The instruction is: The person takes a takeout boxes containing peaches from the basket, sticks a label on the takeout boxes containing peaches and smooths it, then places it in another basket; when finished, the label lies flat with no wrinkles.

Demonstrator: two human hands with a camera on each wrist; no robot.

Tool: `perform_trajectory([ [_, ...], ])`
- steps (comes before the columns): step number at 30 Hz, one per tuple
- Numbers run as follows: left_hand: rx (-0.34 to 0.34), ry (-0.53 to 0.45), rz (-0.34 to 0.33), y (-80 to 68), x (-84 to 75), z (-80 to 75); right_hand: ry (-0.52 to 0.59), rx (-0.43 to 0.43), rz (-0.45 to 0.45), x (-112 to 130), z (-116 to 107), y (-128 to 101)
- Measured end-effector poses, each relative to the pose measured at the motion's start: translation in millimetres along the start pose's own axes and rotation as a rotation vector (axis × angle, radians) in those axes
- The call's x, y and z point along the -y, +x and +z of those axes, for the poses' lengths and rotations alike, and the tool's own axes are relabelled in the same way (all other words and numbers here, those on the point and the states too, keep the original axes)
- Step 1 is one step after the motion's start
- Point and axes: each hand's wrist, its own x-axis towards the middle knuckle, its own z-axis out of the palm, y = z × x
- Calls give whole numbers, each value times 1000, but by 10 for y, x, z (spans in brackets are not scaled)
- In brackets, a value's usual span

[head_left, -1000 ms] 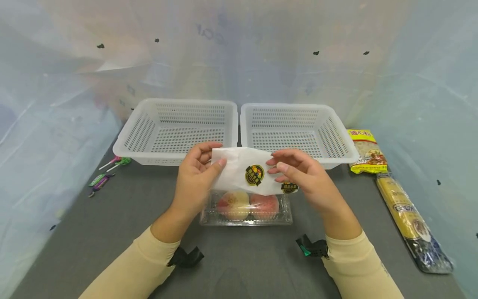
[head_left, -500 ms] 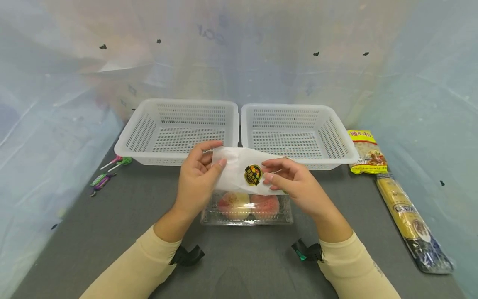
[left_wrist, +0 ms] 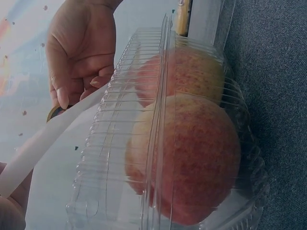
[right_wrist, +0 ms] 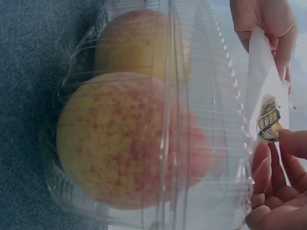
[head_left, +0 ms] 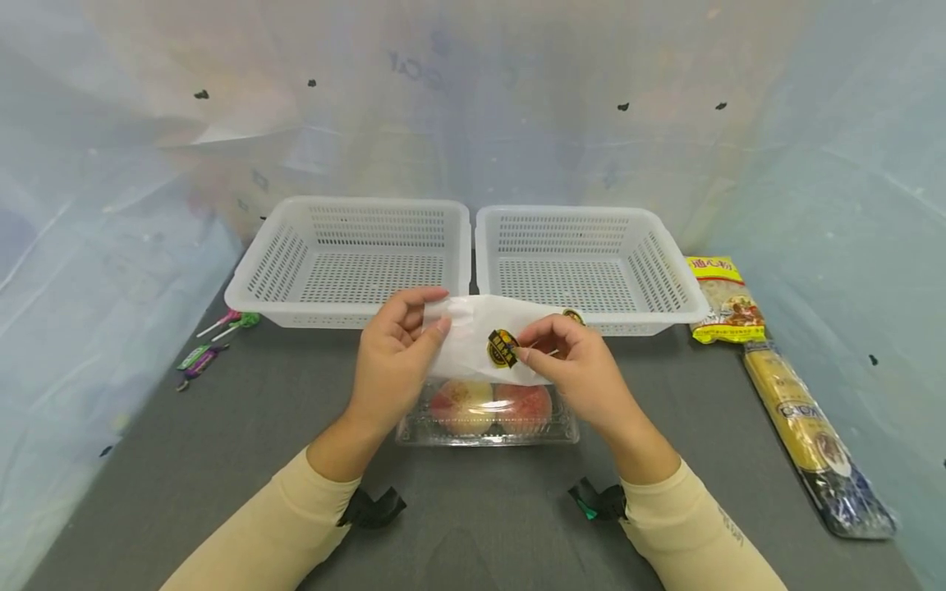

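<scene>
Both hands pinch a white sticker sheet [head_left: 473, 349] in the air: the left hand [head_left: 392, 365] grips its left edge, the right hand [head_left: 572, 365] nips at a round sticker [head_left: 502, 348]. Just below sits a clear clamshell [head_left: 488, 410] with 2 apples, before 2 white baskets [head_left: 355, 258].

Grey table [head_left: 222, 460] bears baskets [head_left: 347, 258], clamshell [head_left: 488, 414], noodle packets [head_left: 805, 427].

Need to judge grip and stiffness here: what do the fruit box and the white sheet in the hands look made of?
The fruit box looks like thin clear plastic, glossy and ribbed; the two fruits show through it. The white sheet looks like matte paper or thin foam wrap; it bends softly between the left hand and right hand. Which one, I cannot tell.
</scene>
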Motion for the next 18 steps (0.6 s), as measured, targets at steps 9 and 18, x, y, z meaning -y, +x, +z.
perform_trajectory([
  [9,-39,-15,-28,13,-3,-10,63,-46,-168,46,-6,-39],
  [18,-70,-48,-101,-5,-42,-38,159,-40,-333,132,-18,-104],
])
